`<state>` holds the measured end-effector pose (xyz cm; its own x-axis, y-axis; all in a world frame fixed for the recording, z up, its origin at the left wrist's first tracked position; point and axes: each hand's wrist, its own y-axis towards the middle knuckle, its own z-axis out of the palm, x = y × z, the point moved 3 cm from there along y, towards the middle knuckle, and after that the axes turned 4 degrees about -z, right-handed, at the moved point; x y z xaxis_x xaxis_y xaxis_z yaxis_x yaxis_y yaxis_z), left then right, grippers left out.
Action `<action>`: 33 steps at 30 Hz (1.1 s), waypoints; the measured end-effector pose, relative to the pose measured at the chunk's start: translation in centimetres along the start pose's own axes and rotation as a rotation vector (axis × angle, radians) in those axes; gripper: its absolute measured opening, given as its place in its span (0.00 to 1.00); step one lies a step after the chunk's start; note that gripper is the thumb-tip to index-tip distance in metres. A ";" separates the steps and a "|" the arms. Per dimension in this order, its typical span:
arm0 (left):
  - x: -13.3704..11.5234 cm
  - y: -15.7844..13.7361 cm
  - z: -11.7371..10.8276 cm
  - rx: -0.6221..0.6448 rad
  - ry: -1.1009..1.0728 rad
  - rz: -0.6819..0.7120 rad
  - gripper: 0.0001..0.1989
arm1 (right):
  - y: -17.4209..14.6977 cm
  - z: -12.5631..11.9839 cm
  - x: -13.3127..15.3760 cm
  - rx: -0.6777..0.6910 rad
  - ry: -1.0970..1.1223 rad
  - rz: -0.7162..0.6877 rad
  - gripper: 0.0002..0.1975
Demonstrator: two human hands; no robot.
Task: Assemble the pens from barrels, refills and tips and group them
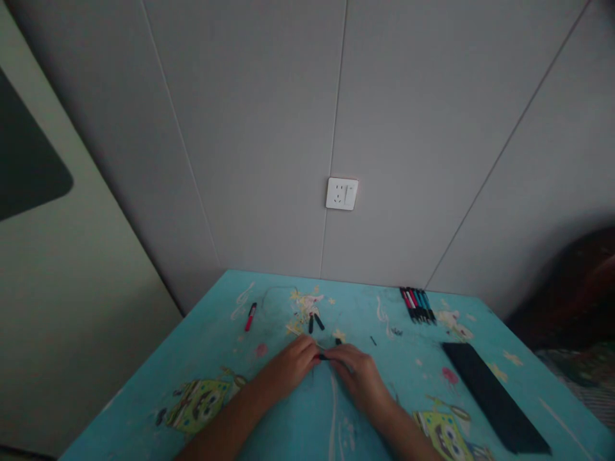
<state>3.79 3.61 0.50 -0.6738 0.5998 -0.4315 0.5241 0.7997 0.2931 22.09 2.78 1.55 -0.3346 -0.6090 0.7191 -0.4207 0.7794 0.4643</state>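
My left hand (pixel 298 360) and my right hand (pixel 358 372) meet over the middle of the table, fingers pinched. Between their fingertips is a small black pen part (pixel 325 357), partly covered by the fingers. Just beyond them lie two black tube-like pieces (pixel 315 322) side by side, and one more dark piece (pixel 339 341) shows right behind my right hand. Farther left rests a red-and-black pen piece (pixel 250 317). A short thin dark piece (pixel 373 340) and a cluster of tiny parts (pixel 396 331) are to the right of my hands.
Several pens (pixel 418 306) in black, red, white and blue lie in a row at the back right. A long black flat object (pixel 494 397) is on the right side of the blue cartoon-print tablecloth (pixel 384 314). A wall socket (pixel 342 194) is above the table's back edge.
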 end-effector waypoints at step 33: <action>0.5 -0.9 0.0 0.015 -0.275 0.067 0.08 | -0.2 -1.3 2.8 0.209 -0.022 -0.144 0.17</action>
<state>3.02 3.24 -0.01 -0.4717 0.6193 -0.6277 0.5720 0.7567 0.3167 22.33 1.06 4.16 -0.2760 -0.7162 0.6410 -0.6295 0.6386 0.4426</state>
